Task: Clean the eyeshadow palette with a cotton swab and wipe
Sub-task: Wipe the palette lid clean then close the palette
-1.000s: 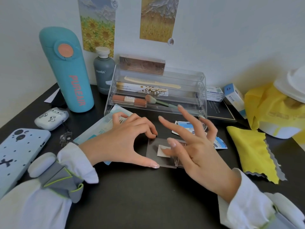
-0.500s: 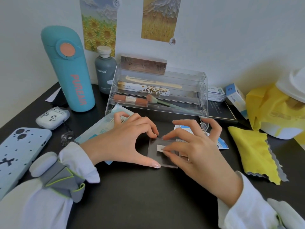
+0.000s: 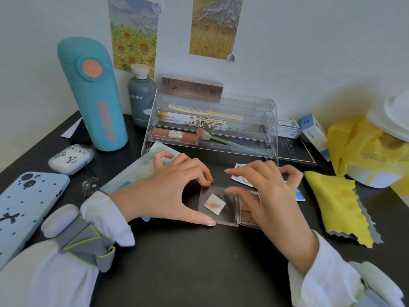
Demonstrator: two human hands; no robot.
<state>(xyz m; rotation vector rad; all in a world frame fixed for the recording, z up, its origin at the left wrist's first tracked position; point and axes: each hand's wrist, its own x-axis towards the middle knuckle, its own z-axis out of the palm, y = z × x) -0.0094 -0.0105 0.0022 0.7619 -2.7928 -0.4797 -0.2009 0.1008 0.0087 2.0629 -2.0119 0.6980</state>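
Black desk (image 3: 199,273), open eyeshadow palette (image 3: 218,216) pinched in left hand (image 3: 168,187), soiled wipe (image 3: 214,203) beneath relaxed right hand (image 3: 265,196).

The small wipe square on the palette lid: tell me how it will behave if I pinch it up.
The wipe square lies flat on the clear palette lid, so it is probably thin, limp and very light. It may cling if damp. Its middle carries a pinkish stain, so it could smear; pinching a clean corner seems safer.

right hand (image 3: 263,193) hides most of the eyeshadow palette's (image 3: 240,214) pans; its thumb is blurred.
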